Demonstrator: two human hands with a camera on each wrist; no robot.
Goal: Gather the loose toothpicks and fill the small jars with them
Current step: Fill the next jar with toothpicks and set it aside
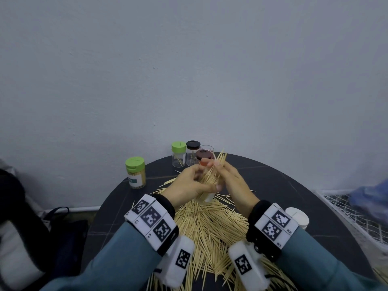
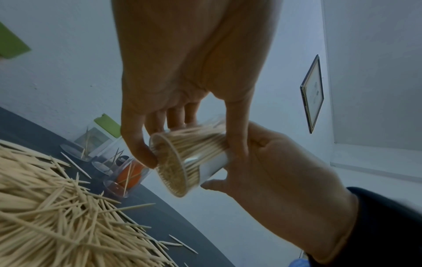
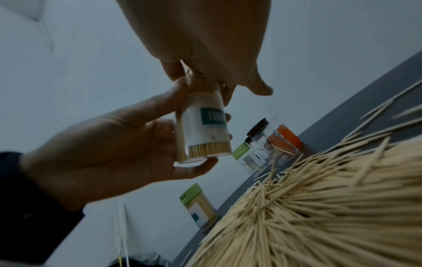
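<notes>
My left hand [image 1: 189, 184] grips a clear labelled jar [image 1: 206, 197], packed with toothpicks and tilted above the table. My right hand [image 1: 227, 175] pinches the toothpick bundle [image 1: 219, 162] that sticks out of the jar's mouth. In the left wrist view the left hand's fingers [image 2: 137, 150] wrap the jar [image 2: 182, 162], whose base faces the camera. The right wrist view shows the right hand [image 3: 205, 45] over the mouth of the jar [image 3: 203, 130]. A big pile of loose toothpicks [image 1: 210, 223] lies below both hands.
On the round dark table [image 1: 294, 185] a full green-lidded jar [image 1: 136, 173] stands at the left edge. At the back stand a green-lidded jar [image 1: 178, 154], a black-lidded jar [image 1: 192, 153], a brown-lidded jar [image 1: 203, 157] and an open clear jar [image 1: 206, 148]. A white lid [image 1: 297, 216] lies right.
</notes>
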